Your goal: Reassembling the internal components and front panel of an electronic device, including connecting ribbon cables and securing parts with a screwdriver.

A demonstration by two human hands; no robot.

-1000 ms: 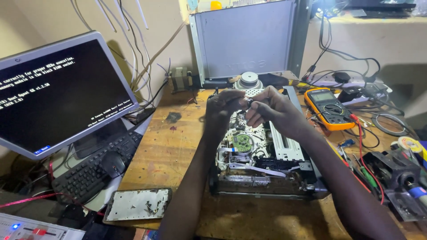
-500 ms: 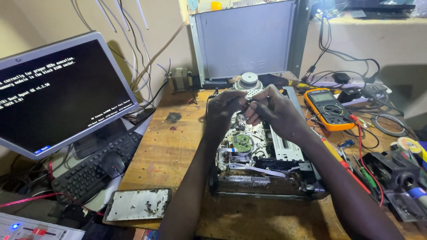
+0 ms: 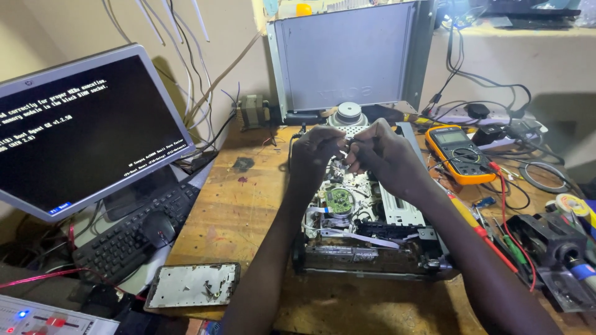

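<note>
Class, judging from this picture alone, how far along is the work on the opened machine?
Done: the deck lies open, its cover propped behind. In hand: left hand and right hand meet over a small part, too hidden to identify. Left: mechanism and ribbon cables remain exposed, cover off.

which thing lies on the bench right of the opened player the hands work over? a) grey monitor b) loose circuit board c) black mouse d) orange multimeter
d, the orange multimeter lies right of the opened player, beyond the right hand.

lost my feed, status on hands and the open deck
Left hand and right hand together over the open deck, fingers pinching a small part; grip unclear. Meter to the right, apart. Nothing blocking.
</note>
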